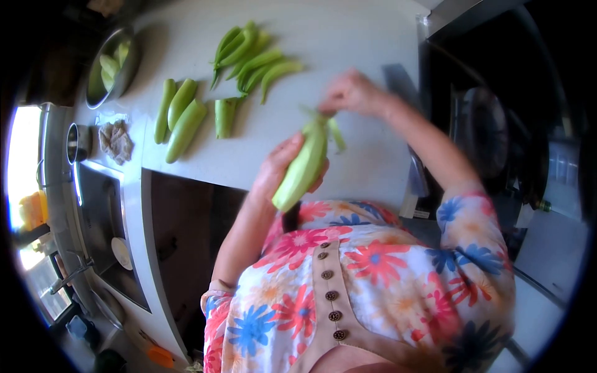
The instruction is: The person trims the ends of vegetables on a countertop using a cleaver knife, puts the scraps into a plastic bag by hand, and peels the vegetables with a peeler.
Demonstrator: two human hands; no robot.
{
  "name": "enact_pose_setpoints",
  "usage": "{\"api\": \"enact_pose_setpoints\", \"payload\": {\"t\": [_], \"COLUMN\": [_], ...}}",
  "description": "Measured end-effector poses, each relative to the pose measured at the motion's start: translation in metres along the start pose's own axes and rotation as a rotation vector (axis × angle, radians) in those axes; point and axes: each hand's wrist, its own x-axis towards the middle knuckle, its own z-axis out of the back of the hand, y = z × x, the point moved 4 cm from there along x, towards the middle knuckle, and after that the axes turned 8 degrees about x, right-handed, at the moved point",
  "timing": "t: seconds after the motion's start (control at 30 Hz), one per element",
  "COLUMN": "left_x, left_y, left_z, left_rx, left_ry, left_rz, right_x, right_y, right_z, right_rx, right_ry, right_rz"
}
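My left hand [278, 163] is wrapped round a pale green, elongated vegetable [301, 169], held tilted above the counter near its front edge. At the vegetable's upper end is my right hand [349, 93], blurred, with its fingers pinched together; what they hold is too smeared to make out. Thin green strips [336, 134] hang from that upper end. Three long green vegetables [185, 130] lie side by side on the counter to the left, with a short cut piece [224, 118] beside them. Behind it, several slim green peppers [245, 53] lie in a loose pile.
A metal bowl [126, 73] with pale green pieces stands at the back left. Near it are a small metal cup [73, 144] and a crumpled cloth [115, 142]. A sink [102, 217] lies at the left. Along the right edge of the white counter [367, 31] is a dark, flat object [401, 84].
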Motion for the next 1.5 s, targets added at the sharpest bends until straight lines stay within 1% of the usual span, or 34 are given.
{"api": "enact_pose_setpoints", "payload": {"t": [0.07, 0.1, 0.2, 0.3, 0.4, 0.43, 0.53, 0.67, 0.77, 0.83, 0.87, 0.9, 0.93, 1.0, 1.03, 1.07, 1.1, 1.13, 1.17, 1.2, 1.27, 1.33, 1.37, 1.47, 1.5], "left_x": [0.004, 0.006, 0.01, 0.021, 0.028, 0.029, 0.037, 0.035, 0.032, 0.027, 0.025, 0.025, 0.023, 0.013, 0.009, 0.007, 0.006, 0.004, 0.001, 0.0, 0.0, 0.007, 0.012, 0.022, 0.027], "left_y": [-0.007, -0.009, -0.006, -0.004, -0.003, -0.005, -0.001, 0.0, 0.007, 0.006, 0.006, 0.005, 0.003, 0.001, 0.004, 0.006, 0.008, 0.01, 0.006, 0.001, -0.006, -0.004, -0.002, -0.003, 0.002], "left_z": [0.007, 0.012, 0.018, 0.03, 0.036, 0.041, 0.037, 0.036, 0.034, 0.029, 0.025, 0.022, 0.017, 0.003, -0.002, -0.004, -0.005, -0.004, -0.005, -0.003, 0.004, 0.011, 0.014, 0.024, 0.04], "left_rx": [-0.004, -0.014, 0.067, 0.056, -0.121, -0.135, -0.394, -0.365, -0.324, -0.226, -0.176, -0.13, -0.06, 0.077, 0.084, 0.045, 0.005, -0.035, -0.145, -0.12, -0.081, -0.127, -0.15, -0.218, -0.282], "left_ry": [0.067, 0.076, -0.178, -0.256, -0.35, -0.261, -0.311, -0.351, -0.46, -0.396, -0.363, -0.402, -0.389, -0.365, -0.317, -0.271, -0.226, -0.183, -0.047, -0.014, -0.119, -0.209, -0.254, -0.417, -0.194], "left_rz": [-0.024, -0.018, -0.045, -0.045, -0.004, -0.048, -0.109, -0.13, -0.096, -0.059, -0.039, -0.065, -0.08, -0.104, -0.047, -0.041, -0.034, -0.026, -0.042, -0.08, -0.075, -0.024, 0.007, 0.049, -0.006], "right_x": [-0.002, 0.002, -0.002, -0.009, -0.023, -0.027, -0.031, -0.028, -0.022, -0.017, -0.014, -0.011, -0.007, 0.0, 0.002, 0.006, 0.005, 0.002, -0.002, -0.005, -0.008, -0.009, -0.008, -0.012, -0.017], "right_y": [-0.008, -0.005, 0.009, 0.02, 0.069, 0.082, 0.108, 0.113, 0.107, 0.099, 0.093, 0.087, 0.08, 0.066, 0.058, 0.049, 0.036, 0.022, 0.008, -0.001, -0.013, -0.001, 0.009, 0.053, 0.068], "right_z": [0.005, 0.009, 0.016, 0.016, -0.006, -0.018, -0.038, -0.04, -0.038, -0.036, -0.033, -0.029, -0.025, -0.017, -0.014, -0.011, -0.008, -0.007, -0.006, -0.005, 0.002, 0.011, 0.015, 0.002, -0.009], "right_rx": [0.121, 0.06, -0.108, -0.325, -0.308, -0.339, -0.392, -0.409, -0.372, -0.294, -0.266, -0.238, -0.211, -0.067, -0.013, 0.039, 0.012, 0.107, 0.203, 0.299, 0.086, -0.069, -0.216, -0.254, -0.27], "right_ry": [-0.078, -0.094, -0.179, -0.295, -0.336, -0.31, -0.279, -0.229, -0.151, -0.102, -0.068, -0.035, -0.003, 0.01, 0.012, 0.011, -0.007, -0.028, -0.046, -0.06, -0.164, -0.283, -0.37, -0.317, -0.245], "right_rz": [-0.152, -0.152, -0.158, 0.021, 0.259, 0.298, 0.356, 0.405, 0.439, 0.453, 0.412, 0.371, 0.332, 0.244, 0.199, 0.157, 0.199, 0.111, 0.026, -0.056, -0.099, -0.129, 0.036, 0.259, 0.293]}}
